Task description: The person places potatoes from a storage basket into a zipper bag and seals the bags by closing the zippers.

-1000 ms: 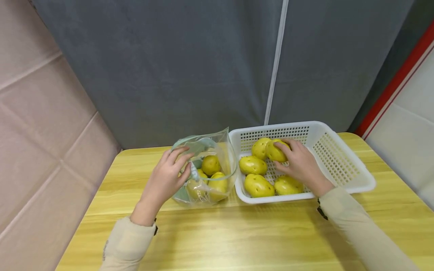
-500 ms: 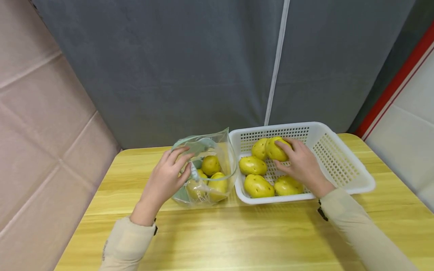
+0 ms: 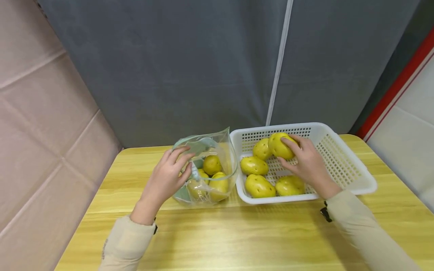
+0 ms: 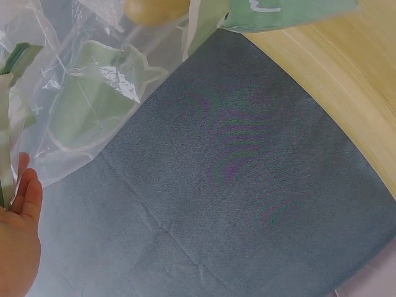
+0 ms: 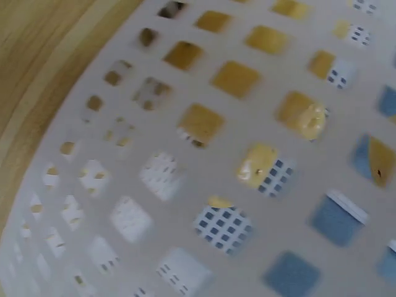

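Note:
My right hand (image 3: 306,162) grips a yellow potato (image 3: 281,146) above the right part of the white plastic basket (image 3: 364,184). It is lifted beside another potato (image 3: 262,149), partly overlapping it in view. Several more potatoes (image 3: 259,186) lie on the basket's left side. On the left, my left hand (image 3: 167,175) holds the rim of a clear plastic bag (image 3: 227,158) with green printing, fingertips at its mouth. Potatoes (image 3: 211,165) sit inside. The left wrist view shows the fingers (image 4: 30,195) against the bag's film (image 4: 93,99). Only the basket's holed wall (image 5: 235,136) fills the right wrist view.
Both containers stand side by side on a wooden table (image 3: 223,237). A dark grey curtain (image 3: 169,75) hangs right behind the table's back edge. Pale padded panels (image 3: 37,150) rise at the left, and a red-striped white panel (image 3: 407,124) at the right.
My right hand has raised the potato slightly away from the one beside it, moving up and a little to the right. The left hand and the bag stay in place.

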